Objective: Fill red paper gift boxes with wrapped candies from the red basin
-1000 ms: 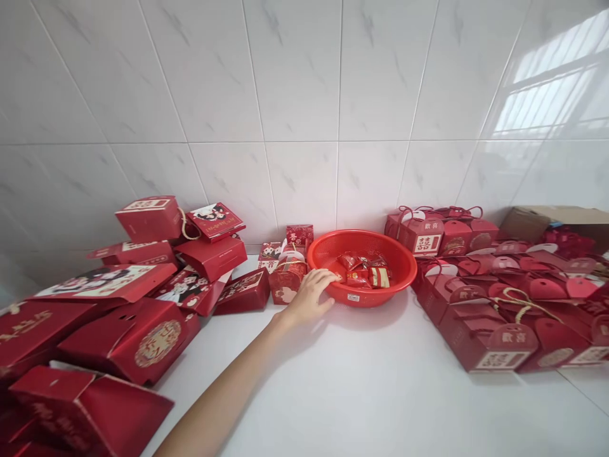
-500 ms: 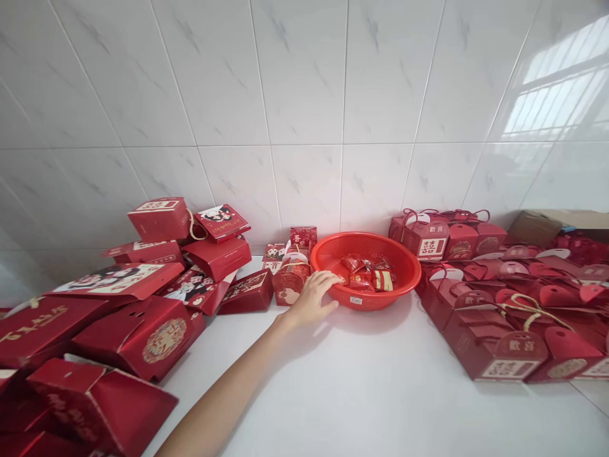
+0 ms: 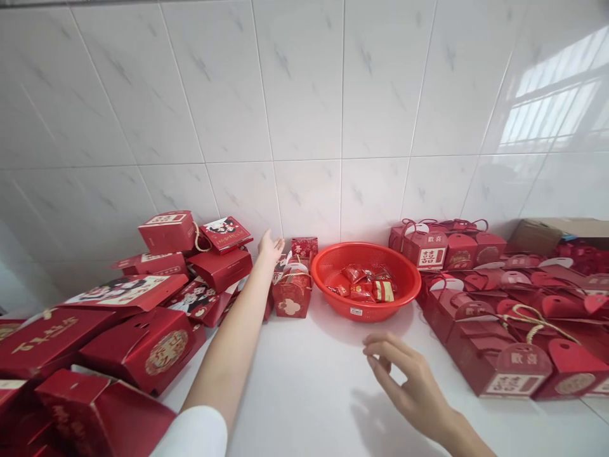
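Observation:
My left hand (image 3: 271, 246) reaches toward the wall with its fingers apart, holding nothing, just behind and left of a small upright red gift box (image 3: 292, 298). My right hand (image 3: 404, 377) hovers over the white table in front of the red basket, fingers curved and parted, with nothing in it. The red plastic basket (image 3: 366, 312) holds several red snack packets (image 3: 361, 292) and one cream-and-red packet (image 3: 383, 291). A flat-topped red box (image 3: 225, 234) lies on the pile to the left of my left hand.
Many red boxes (image 3: 143, 349) are heaped on the left. Rows of handled red boxes (image 3: 499, 355) stand on the right, with a cardboard carton (image 3: 537, 235) behind them. A tiled wall (image 3: 309, 95) rises behind the white table (image 3: 304, 393).
My left hand has left the basket's rim and moved left and back toward the wall. My right hand has come into view at the lower right.

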Demonstrator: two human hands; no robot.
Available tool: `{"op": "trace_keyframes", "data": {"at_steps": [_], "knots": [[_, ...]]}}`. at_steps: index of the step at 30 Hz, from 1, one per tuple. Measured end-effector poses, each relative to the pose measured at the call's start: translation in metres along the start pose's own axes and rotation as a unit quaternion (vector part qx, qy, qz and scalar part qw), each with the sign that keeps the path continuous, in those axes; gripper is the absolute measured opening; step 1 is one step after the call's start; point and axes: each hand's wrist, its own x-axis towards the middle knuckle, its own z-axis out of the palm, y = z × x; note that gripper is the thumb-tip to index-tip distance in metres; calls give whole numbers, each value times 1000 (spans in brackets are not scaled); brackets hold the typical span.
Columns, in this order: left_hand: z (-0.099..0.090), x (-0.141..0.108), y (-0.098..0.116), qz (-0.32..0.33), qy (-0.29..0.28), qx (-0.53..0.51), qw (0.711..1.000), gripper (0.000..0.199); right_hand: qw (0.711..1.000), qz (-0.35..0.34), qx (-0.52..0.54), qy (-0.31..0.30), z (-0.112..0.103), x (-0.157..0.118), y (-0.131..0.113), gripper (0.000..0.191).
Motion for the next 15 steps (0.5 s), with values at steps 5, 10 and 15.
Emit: {"op": "trace_keyframes", "data": {"at_steps": [5, 10, 15], "knots": [[-13, 22, 13, -6, 83, -41, 996, 32, 999, 42, 3, -22, 12, -17, 21, 17], [-20, 30, 21, 34, 106, -53, 992, 32, 999, 37, -7, -30, 13, -21, 31, 15], [-15, 27, 21, 140, 90, -14, 986, 24, 998, 33, -11, -59, 18, -25, 34, 14]]}}
